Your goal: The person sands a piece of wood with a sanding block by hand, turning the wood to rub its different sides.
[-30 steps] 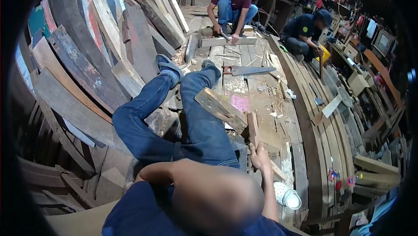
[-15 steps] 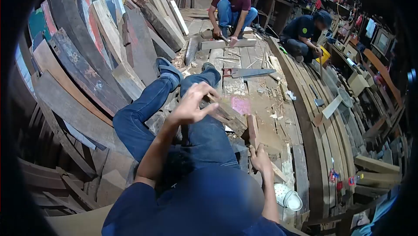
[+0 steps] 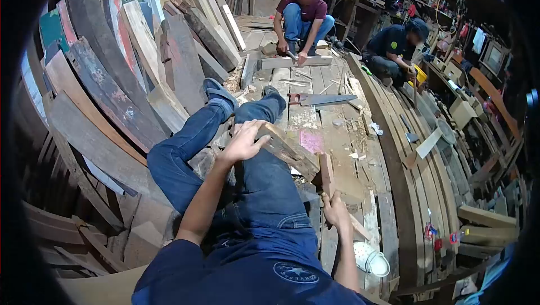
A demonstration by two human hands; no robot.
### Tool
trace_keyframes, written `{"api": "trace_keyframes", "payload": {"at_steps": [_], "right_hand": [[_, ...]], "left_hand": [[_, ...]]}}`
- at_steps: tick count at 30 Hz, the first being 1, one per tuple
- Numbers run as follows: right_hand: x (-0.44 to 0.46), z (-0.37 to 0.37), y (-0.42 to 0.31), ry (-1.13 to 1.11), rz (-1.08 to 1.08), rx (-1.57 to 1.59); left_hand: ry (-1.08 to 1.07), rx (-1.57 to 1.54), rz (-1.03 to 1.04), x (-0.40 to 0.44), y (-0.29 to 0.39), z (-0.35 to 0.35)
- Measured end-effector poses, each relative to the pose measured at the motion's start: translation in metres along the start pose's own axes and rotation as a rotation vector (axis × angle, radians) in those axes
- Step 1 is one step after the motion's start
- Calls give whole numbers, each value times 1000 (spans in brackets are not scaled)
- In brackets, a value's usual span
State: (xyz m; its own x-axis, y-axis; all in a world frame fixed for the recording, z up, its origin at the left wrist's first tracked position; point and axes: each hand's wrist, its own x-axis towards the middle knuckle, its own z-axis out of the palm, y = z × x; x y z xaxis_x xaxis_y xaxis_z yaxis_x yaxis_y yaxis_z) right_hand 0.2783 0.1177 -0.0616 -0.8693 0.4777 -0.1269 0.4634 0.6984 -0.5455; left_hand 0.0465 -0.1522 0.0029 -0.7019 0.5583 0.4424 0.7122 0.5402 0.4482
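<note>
A thick, rough wooden block point(image 3: 287, 150) lies slanted across my right thigh. My left hand point(image 3: 243, 143) is at its upper left end, the fingers against the wood and the thumb stretched along the near side. Against the block's lower right end stands a narrow reddish-brown wooden piece point(image 3: 326, 171). My right hand point(image 3: 336, 213) is closed around the lower part of that piece; whether it is the handle of a tool cannot be made out. My jeans point(image 3: 270, 184) are stretched out beneath the block.
A handsaw point(image 3: 320, 99) lies on the plank floor among shavings. Ahead, a crouching person point(image 3: 304, 15) works on a board point(image 3: 289, 62); another person point(image 3: 394, 49) squats at the right by a yellow container point(image 3: 419, 75). Planks point(image 3: 112, 91) lean at left. A white clog point(image 3: 371, 259) sits near my right arm.
My left hand has come down from above the block onto its upper left end. The block's end now shows more clearly. My right hand stays on the reddish-brown piece. My head has tilted slightly.
</note>
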Motion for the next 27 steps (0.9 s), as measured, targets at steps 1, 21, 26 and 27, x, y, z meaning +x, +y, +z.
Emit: {"api": "trace_keyframes", "payload": {"at_steps": [1, 21, 26, 27], "right_hand": [[0, -1, 0, -13, 0, 18], [3, 3, 3, -20, 11, 28], [0, 1, -1, 10, -11, 27], [-1, 0, -2, 8, -7, 23]], "left_hand": [[12, 6, -1, 1, 1, 0], [3, -131, -88, 1, -3, 7], [-21, -161, -77, 3, -4, 6], [-19, -157, -74, 3, -5, 6]]}}
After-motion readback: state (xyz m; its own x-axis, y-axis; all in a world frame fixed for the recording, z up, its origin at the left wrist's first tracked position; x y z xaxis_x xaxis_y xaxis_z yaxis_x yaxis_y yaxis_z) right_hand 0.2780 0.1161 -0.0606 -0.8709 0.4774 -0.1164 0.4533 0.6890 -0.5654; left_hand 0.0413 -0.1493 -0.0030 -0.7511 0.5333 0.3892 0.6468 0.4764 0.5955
